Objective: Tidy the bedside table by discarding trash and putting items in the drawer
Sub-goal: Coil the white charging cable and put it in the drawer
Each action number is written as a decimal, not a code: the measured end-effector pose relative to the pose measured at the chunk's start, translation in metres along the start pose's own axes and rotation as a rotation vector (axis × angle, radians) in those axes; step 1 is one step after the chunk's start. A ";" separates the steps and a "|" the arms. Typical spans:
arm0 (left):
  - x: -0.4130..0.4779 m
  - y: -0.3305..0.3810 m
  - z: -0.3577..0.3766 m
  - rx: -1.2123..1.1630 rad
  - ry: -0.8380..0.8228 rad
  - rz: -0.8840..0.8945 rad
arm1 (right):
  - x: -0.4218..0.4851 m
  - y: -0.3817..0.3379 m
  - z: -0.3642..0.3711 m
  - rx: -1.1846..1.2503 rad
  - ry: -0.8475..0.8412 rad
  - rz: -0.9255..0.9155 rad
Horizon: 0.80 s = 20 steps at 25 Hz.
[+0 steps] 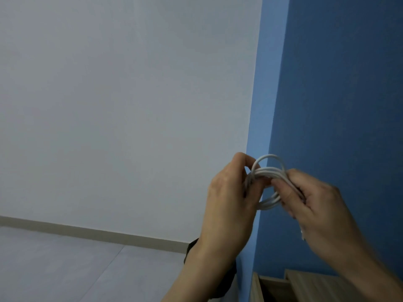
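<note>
A white cable (269, 171) is wound into a small bundle of loops, held up in front of the wall corner. My left hand (226, 203) pinches the left side of the bundle between thumb and fingers. My right hand (316, 205) grips its right side, fingers curled over the loops. One loop arches above both hands and another curves out below them. The bedside table's light wooden top (311, 280) shows at the bottom right, mostly hidden by my right forearm. I cannot see the drawer clearly.
A white wall fills the left, a blue wall (338, 83) the right. A pale floor (65, 264) with a beige skirting board lies lower left. Something dark (192, 247) sits behind my left wrist.
</note>
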State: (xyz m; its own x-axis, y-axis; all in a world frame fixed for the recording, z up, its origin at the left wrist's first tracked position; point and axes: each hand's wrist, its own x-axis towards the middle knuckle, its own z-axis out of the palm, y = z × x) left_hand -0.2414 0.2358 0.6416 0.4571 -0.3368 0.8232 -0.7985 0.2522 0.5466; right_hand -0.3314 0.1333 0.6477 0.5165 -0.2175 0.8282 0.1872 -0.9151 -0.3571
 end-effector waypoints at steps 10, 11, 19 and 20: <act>0.004 -0.005 0.005 -0.328 -0.072 -0.348 | 0.015 0.012 -0.009 0.032 -0.266 0.085; 0.005 -0.004 0.003 -0.432 -0.116 -0.412 | 0.015 0.014 -0.008 0.080 -0.278 0.106; 0.003 -0.003 -0.001 -0.445 -0.111 -0.329 | 0.011 0.009 -0.005 0.435 -0.395 0.271; 0.003 -0.003 0.001 -0.403 -0.076 -0.286 | 0.011 0.008 -0.006 0.448 -0.420 0.271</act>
State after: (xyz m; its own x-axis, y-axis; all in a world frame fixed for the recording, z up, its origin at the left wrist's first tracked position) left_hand -0.2383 0.2333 0.6424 0.5942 -0.5049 0.6261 -0.4231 0.4658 0.7772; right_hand -0.3292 0.1221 0.6562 0.8584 -0.1861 0.4780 0.2872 -0.5976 -0.7485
